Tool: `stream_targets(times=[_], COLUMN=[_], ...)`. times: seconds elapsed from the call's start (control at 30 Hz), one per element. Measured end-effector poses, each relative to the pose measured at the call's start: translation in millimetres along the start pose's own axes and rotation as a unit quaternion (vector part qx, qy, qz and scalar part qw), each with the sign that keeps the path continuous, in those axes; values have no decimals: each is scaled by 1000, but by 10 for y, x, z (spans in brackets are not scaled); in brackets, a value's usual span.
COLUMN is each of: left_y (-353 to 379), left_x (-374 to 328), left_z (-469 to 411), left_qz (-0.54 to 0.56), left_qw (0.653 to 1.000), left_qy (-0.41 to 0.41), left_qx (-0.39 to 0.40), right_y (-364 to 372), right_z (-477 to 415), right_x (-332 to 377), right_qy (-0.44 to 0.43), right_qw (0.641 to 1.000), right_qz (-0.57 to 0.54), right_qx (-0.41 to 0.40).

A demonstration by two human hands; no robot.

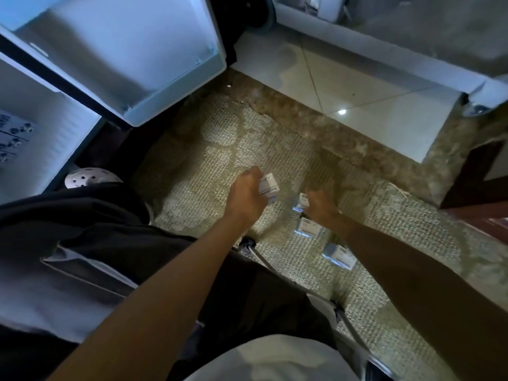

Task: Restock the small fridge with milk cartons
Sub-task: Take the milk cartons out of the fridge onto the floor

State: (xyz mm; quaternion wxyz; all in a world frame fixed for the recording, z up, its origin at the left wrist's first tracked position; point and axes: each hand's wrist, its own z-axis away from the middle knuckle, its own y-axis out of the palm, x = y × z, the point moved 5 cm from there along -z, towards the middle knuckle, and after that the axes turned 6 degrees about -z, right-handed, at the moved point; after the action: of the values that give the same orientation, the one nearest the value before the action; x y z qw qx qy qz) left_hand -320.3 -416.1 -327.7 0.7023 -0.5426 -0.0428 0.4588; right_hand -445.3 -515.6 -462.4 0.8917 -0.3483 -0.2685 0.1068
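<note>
A dim room with patterned carpet underfoot and pale tiles beyond. The small fridge stands open at the far left, its door swung toward the camera. The left hand has its fingers curled around a milk carton, held tilted just above the carpet. The fridge opening lies up and to the left of it, so this hand is the nearer one. The right hand reaches down onto a second carton; I cannot tell whether its fingers have closed. Two spare cartons stand in a row behind. The dark print on the labels is too blurred to read.
</note>
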Motion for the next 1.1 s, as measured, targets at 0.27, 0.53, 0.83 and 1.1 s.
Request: stream_targets(times=[0.27, 0.53, 0.83, 1.1], left_y=[-11, -175, -313, -111], left_x=[-17, -77, -619, -1116], left_z=[30, 49, 98, 85], left_qz=[-10, -10, -7, -3], left_qw=[1000, 999, 991, 980], left_qy=[-17, 19, 132, 192], left_qx=[-6, -43, -33, 51], right_y=[-102, -617, -992, -1166], right_z=[20, 565, 790, 789], right_x=[162, 805, 695, -248], right_qy=[-21, -142, -162, 5], right_qw=[999, 976, 966, 936], right_qz=[-4, -165, -182, -262], right_qx=[29, -18, -83, -233])
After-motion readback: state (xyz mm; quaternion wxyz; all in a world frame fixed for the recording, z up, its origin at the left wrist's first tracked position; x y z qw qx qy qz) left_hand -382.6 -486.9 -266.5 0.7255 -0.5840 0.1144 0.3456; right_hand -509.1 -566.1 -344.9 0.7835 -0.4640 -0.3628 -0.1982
